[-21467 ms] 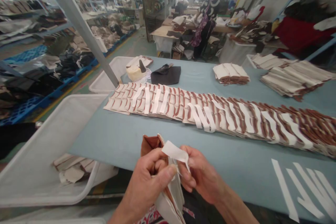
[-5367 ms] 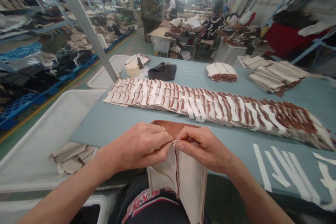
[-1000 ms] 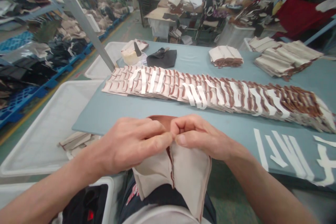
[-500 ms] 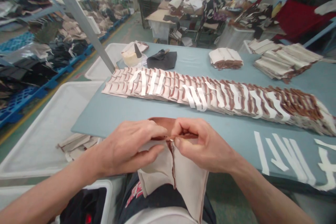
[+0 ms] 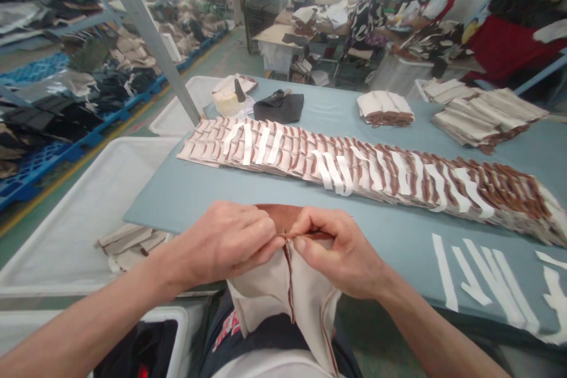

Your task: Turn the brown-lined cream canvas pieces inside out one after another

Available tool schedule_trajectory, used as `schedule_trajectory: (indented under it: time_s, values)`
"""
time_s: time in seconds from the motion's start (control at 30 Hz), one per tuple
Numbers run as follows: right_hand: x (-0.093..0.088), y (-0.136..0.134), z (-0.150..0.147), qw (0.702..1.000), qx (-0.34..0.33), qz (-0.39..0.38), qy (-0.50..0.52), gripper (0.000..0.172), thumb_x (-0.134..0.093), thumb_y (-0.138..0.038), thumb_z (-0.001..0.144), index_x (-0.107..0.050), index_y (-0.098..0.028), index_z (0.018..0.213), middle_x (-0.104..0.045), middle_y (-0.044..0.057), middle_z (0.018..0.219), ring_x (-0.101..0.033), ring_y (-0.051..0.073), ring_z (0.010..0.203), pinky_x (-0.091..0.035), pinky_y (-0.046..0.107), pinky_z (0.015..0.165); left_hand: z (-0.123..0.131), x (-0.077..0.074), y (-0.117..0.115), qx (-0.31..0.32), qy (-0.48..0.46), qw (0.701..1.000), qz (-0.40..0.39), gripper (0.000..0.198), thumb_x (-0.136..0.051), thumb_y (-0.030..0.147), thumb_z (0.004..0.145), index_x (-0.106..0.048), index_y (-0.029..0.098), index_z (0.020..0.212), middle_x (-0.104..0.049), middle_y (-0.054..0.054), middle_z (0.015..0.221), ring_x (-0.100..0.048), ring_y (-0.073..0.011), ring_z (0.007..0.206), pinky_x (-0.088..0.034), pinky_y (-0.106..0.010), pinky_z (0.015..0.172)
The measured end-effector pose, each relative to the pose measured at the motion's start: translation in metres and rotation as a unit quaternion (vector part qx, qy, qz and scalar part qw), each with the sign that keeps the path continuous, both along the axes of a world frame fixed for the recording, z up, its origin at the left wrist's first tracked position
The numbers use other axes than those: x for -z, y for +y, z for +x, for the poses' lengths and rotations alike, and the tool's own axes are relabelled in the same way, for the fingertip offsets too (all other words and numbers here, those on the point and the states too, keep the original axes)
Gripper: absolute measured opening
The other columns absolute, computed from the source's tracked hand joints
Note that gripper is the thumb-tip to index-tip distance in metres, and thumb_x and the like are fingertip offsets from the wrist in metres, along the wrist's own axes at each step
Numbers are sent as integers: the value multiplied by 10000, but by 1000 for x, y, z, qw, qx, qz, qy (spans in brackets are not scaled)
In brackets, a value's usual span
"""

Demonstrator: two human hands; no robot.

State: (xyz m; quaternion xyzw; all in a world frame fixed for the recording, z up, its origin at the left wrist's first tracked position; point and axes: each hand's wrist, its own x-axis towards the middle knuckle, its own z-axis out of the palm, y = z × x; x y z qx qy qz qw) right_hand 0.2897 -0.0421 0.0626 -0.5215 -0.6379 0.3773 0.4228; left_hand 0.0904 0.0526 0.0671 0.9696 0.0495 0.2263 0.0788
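Observation:
Between my hands is a sewn leather piece, pale on the outward side and brown along its folded upper edge, with a seam running down its middle. My left hand pinches the brown edge just left of that seam. On the other side of the seam, my right hand grips the same edge between thumb and fingers. The fingertips nearly meet at the seam top. The lower part of the piece hangs over my lap. Beyond my hands, a long row of similar stacked pieces lies across the blue table.
White strips lie at the table's right and over the row. A dark cloth piece, a roll with a black cone and stacked pieces sit behind. White bins stand left, below a metal post. A person sits farther back.
My left thumb and fingers have closed together onto the brown edge near the seam. My right hand keeps its pinch. The view has shifted slightly.

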Motion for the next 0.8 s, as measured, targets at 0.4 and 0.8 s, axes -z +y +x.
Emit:
schedule_trajectory:
  time_s: [0.4, 0.8]
  values:
    - [0, -3, 7, 985, -14, 105, -139, 139, -583, -123, 865, -686, -187, 797, -735, 17, 733, -643, 146, 668, -425, 262, 657, 8, -17, 0, -14, 103, 976, -191, 360, -444, 262, 1060, -495, 187, 711, -502, 36, 649, -450, -119, 587, -312, -277, 588]
    - [20, 10, 67, 993, -36, -35, -106, 307, -488, -352, 977, -630, -168, 777, -671, 13, 744, -592, 158, 709, -428, 273, 669, 10, -2, 0, -77, 21, 947, -310, 232, -444, 105, 789, -377, 186, 582, -316, 70, 559, -302, -61, 508, -248, -196, 496]
